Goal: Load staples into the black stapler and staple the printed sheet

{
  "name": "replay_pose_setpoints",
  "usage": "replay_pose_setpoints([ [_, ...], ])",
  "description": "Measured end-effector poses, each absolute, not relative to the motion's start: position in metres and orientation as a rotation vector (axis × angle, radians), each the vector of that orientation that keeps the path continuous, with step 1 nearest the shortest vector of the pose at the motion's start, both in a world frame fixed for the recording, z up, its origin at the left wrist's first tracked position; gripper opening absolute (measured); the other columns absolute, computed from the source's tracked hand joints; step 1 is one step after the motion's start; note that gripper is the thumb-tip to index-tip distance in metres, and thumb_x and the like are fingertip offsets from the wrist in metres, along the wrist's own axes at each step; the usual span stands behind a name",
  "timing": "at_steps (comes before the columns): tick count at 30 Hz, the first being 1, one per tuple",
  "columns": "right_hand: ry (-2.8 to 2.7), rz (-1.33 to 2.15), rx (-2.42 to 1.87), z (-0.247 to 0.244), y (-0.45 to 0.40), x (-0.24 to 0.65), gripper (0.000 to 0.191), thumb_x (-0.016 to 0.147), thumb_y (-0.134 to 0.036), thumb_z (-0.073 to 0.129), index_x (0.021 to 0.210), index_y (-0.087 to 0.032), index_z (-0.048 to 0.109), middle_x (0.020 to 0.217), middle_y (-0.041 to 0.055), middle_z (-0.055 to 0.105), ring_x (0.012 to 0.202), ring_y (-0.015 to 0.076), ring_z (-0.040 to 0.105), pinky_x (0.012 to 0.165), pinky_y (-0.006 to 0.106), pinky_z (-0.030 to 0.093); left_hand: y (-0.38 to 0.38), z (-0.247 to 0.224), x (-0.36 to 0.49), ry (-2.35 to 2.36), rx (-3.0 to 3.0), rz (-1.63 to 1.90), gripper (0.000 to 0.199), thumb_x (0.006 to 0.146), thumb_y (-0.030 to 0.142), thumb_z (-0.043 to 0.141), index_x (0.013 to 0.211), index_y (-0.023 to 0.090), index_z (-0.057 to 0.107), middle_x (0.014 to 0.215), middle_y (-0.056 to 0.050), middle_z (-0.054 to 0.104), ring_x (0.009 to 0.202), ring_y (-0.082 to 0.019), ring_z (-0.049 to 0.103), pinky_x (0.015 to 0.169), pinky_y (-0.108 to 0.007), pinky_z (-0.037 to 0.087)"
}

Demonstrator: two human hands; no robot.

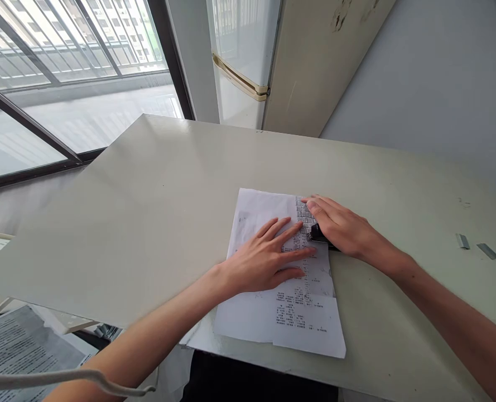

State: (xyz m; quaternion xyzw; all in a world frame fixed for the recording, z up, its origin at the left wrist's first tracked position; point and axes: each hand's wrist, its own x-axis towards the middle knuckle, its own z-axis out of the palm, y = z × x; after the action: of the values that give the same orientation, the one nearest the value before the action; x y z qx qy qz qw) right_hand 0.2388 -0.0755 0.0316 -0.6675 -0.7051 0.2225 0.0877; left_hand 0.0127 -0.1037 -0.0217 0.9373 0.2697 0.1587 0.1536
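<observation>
A stack of printed paper sheets (248,321) lies on the table, covered in lines of small text. My left hand (268,257) rests flat on the sheets with its fingers spread. At their right edge sits a black stapler (318,233), its front end over the paper. My right hand (342,226) covers most of the stapler from above, palm and thumb against it, the fingers reaching over the top right of the sheets. The rear of the stapler is hidden under that hand.
The pale table (181,206) has two small grey strips (488,251) at its right. Beyond its far edge stands a fridge (243,61), with a glass sliding door (72,72) to the left. A printed page (22,346) and a grey cable (63,377) are at lower left.
</observation>
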Motion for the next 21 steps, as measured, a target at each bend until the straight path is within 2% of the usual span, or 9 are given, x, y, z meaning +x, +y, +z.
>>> replay_pose_setpoints([
  [8,-2.120,0.630,-2.006,0.0337,-0.0767,0.2346,0.052,0.109,-0.049,0.023,0.136,-0.037,0.067,0.161,-0.0048,0.057,0.152,0.0299,0.049,0.121,0.056,0.047,-0.1045,-0.0192,0.0124,0.779,2.705,0.436,0.053,0.109,0.052,0.053,0.156,0.029,0.056,0.177,-0.010,0.026,0.165,-0.037,0.017,0.133,-0.059,0.023],
  [15,-2.124,0.618,-2.015,0.0314,-0.0757,0.2311,0.052,0.109,-0.049,0.026,0.139,-0.036,0.066,0.162,-0.0039,0.056,0.154,0.0300,0.047,0.124,0.058,0.042,-0.1042,-0.0203,0.0127,0.771,2.691,0.461,0.053,0.108,0.051,0.056,0.155,0.028,0.057,0.176,-0.011,0.028,0.164,-0.038,0.019,0.133,-0.060,0.023],
  [21,-2.103,0.619,-2.021,0.0330,-0.0758,0.2305,0.052,0.109,-0.049,0.027,0.142,-0.035,0.064,0.161,-0.0030,0.058,0.153,0.0299,0.049,0.124,0.058,0.042,-0.1043,-0.0210,0.0132,0.768,2.692,0.471,0.052,0.108,0.051,0.056,0.155,0.028,0.058,0.176,-0.010,0.029,0.165,-0.038,0.020,0.133,-0.059,0.022],
])
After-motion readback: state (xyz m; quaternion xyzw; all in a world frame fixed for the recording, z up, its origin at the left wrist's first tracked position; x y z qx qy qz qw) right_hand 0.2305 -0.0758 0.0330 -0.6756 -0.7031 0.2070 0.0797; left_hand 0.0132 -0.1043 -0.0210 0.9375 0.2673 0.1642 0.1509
